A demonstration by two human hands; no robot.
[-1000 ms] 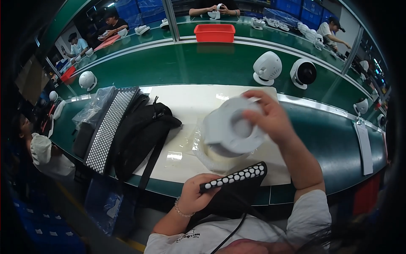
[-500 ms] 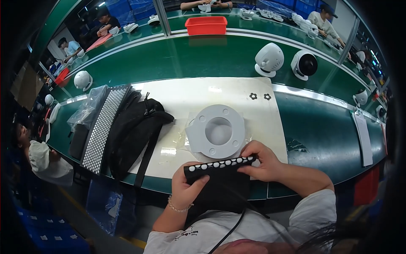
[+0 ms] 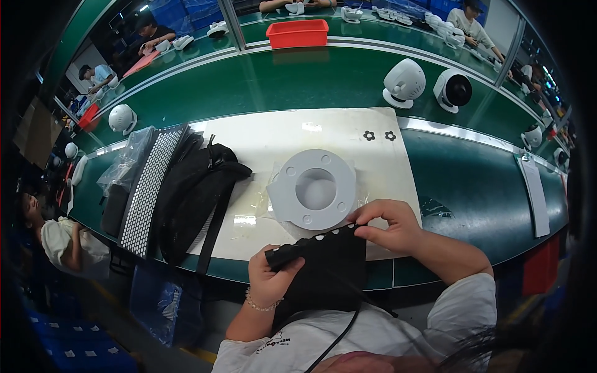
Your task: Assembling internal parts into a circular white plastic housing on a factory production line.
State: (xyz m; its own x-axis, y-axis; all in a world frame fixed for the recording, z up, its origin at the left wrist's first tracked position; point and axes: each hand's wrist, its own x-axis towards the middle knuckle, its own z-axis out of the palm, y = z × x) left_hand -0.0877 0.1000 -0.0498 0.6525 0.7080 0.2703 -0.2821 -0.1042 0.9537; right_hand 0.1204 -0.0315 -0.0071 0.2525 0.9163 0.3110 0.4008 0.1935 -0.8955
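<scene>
A black flexible sheet with white dots [image 3: 317, 239] is stretched between my hands, its upper edge curled so that only some dots show along it. My left hand [image 3: 272, 273] grips the left end, thumb across the front. At the right end, my right hand [image 3: 392, 227] pinches the edge between thumb and fingers; anything tiny between the fingertips is hidden. Just beyond the sheet lies a pale grey ring-shaped part [image 3: 346, 189] with a wide round opening and small round recesses, resting on clear plastic film.
A black bag [image 3: 193, 199] and another white-dotted black sheet [image 3: 152, 189] lie left on the cream mat [image 3: 261, 127]. White rounded devices [image 3: 404, 84] stand beyond. A red bin [image 3: 297, 34] sits at the back. White strips [image 3: 533, 196] hang at right. Other people work across the bench.
The sheet's right end has risen a little and its edge has curled, so fewer white dots show. My right hand has shifted slightly up and closed to a tighter pinch.
</scene>
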